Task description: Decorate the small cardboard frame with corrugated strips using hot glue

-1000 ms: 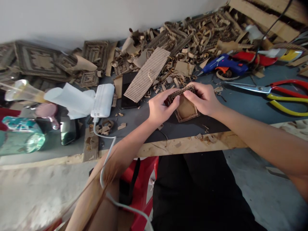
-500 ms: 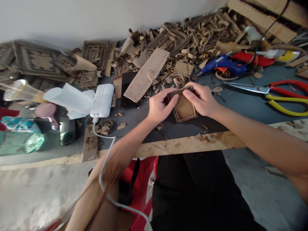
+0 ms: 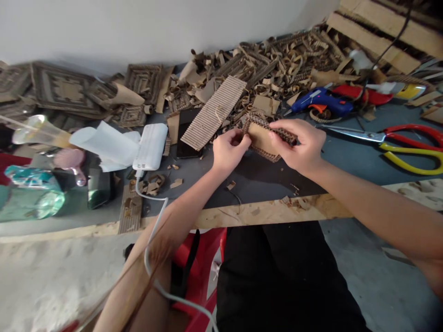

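Between my two hands is a small cardboard tray [image 3: 261, 139] with a flat brown base and a raised rim of corrugated strips. My left hand [image 3: 230, 148] pinches its left corner between thumb and fingers. On the opposite side my right hand [image 3: 297, 143] grips the rim, thumb on the near side and fingers over the far side. The tray is tilted and held above the table. Just behind my left hand lies a flat piece of corrugated cardboard [image 3: 214, 113], partly covering a dark phone [image 3: 188, 146].
A blue glue gun [image 3: 320, 101] and scissors with red and yellow handles [image 3: 411, 145] lie on the right. Cardboard curls and scraps [image 3: 270, 64] pile up at the back. On the left are a white power bank [image 3: 150, 146] with a cable, a pink hairbrush [image 3: 71, 161] and finished cardboard frames [image 3: 67, 90].
The tray has been turned and tilted in my hands, and lifted slightly. My right hand has shifted right along the rim; my left hand now holds the left corner.
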Motion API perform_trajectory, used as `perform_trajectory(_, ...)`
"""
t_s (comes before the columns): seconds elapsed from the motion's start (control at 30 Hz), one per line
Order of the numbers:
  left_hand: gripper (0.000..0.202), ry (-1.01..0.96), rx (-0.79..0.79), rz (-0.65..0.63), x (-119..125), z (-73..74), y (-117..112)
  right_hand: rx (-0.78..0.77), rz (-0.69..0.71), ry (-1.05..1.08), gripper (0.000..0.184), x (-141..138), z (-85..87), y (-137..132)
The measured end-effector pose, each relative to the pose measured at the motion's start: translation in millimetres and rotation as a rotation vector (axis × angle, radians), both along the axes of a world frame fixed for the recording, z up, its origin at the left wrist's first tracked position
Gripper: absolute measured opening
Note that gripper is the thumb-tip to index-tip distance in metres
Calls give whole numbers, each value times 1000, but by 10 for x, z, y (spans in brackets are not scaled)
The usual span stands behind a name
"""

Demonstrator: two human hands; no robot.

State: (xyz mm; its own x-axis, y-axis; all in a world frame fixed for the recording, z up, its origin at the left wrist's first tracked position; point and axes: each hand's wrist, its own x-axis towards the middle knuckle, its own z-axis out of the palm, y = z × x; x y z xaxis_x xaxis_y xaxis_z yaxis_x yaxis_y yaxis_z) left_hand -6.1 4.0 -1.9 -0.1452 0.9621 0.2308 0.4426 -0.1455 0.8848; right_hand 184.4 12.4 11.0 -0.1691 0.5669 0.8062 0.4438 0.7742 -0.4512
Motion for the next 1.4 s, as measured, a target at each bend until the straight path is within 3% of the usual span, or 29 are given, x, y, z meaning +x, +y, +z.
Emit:
perform_trajectory(0.1,12,89,64,48,23,47,-44,71,25,-81,19,13,29,-28)
perform_trajectory(0.23,20,91,145,70,20,69,-93,-32,55,-71,22,11,25,-27)
perform_trajectory(0.5,14,241,109,111,15,55,-113,11,134,-65,16,-1,2,-25)
perform_trajectory(0.73,24,350,134,57,13,101,-132,-146,20,24,25,-5,18,13)
perform_trajectory(0.93,10,420,38,118,25,157,-156,0,94,-108,19,1,22,-25)
perform_trajectory(1.2,10,439,63,83,21,173,-170,-23,18,-134,24,24,-9,-5)
perform_trajectory(1.4,11,426,48,123,3,172,-155,14,106,-145,20,9,-6,-10)
